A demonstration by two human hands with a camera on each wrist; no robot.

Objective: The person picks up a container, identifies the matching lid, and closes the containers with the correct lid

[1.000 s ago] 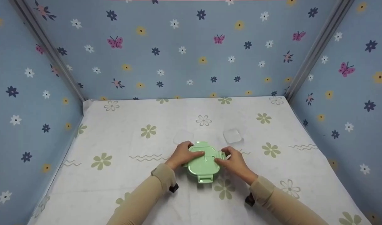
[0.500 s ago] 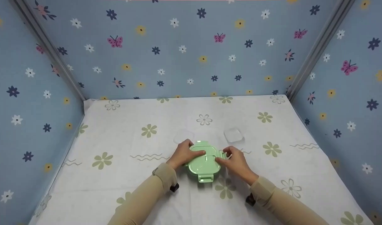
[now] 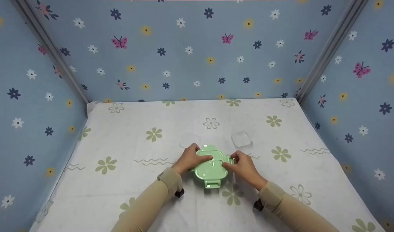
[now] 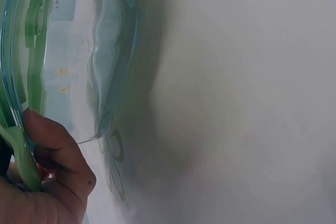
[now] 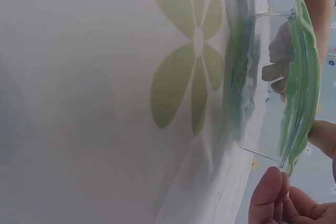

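Note:
A clear glass food container (image 4: pixel 79 98) with a light green snap-on lid (image 3: pixel 211 174) stands on the cloth between my hands. Its near latch (image 3: pixel 212 184) sticks out at the front. My left hand (image 3: pixel 190 159) grips the left side, thumb lying on top of the lid and fingers curled below the rim by the left latch (image 4: pixel 25 161). At the right side, my right hand (image 3: pixel 243 167) pinches the lid's edge: thumb on top, curled fingers at the right latch (image 3: pixel 230 159). Through the glass in the right wrist view, left-hand fingers show.
Behind the container, a small clear square dish (image 3: pixel 241 140) lies to the right and a faint clear flat piece (image 3: pixel 188 140) to the left. A white flowered cloth (image 3: pixel 119 187) covers the table. Blue patterned walls (image 3: pixel 197 38) enclose the back and both sides.
The whole head view has shifted very slightly. Both hands keep the same hold on the container and lid.

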